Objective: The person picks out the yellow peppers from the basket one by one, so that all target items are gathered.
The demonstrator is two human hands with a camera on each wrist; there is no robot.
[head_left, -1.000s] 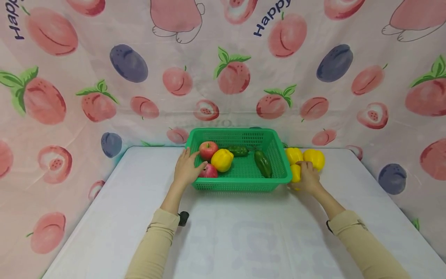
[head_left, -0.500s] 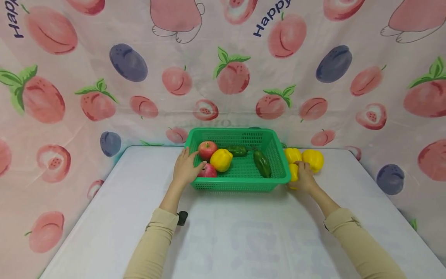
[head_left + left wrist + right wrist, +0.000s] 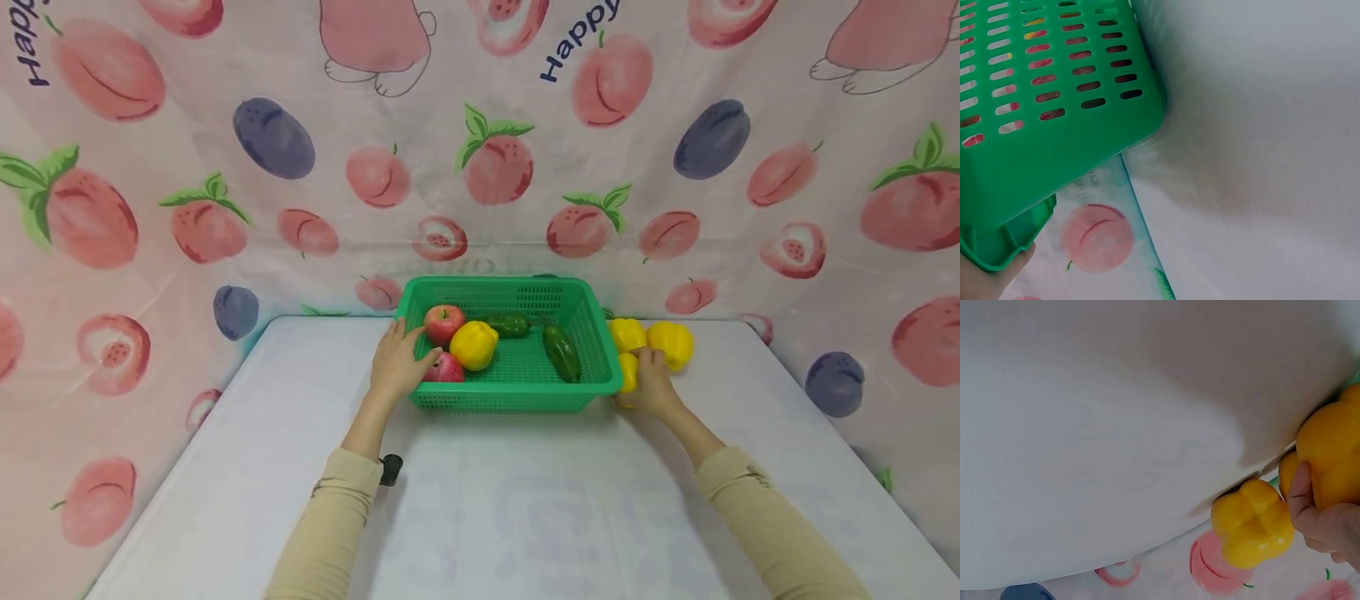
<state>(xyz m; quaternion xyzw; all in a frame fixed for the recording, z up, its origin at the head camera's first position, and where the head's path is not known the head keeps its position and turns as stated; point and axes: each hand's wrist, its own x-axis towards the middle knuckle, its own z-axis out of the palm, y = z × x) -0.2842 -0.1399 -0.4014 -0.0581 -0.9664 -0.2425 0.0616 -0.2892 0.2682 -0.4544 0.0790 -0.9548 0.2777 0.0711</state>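
A green basket (image 3: 525, 388) stands at the back of the table. My left hand (image 3: 396, 364) grips its left rim, thumb on the inner side; the left wrist view shows the fingers (image 3: 1019, 262) against the rim (image 3: 992, 257). Just outside the basket's right wall, my right hand (image 3: 652, 385) holds a yellow bell pepper (image 3: 627, 372), seen large in the right wrist view (image 3: 1334, 447) with a finger (image 3: 1300, 490) on its side. Two more yellow peppers lie behind it, one (image 3: 628, 335) near the basket and one (image 3: 672, 345) farther right.
Inside the basket are a red apple (image 3: 445, 323), another red fruit (image 3: 446, 368), a yellow pepper (image 3: 474, 346) and two dark green vegetables, one at the back (image 3: 508, 325) and one at the right (image 3: 562, 354). A fruit-print cloth (image 3: 337, 108) hangs behind the white table (image 3: 510, 500).
The head view has shifted slightly. My right hand and its pepper have moved very little, slightly left towards the basket. The left hand stays on the rim.
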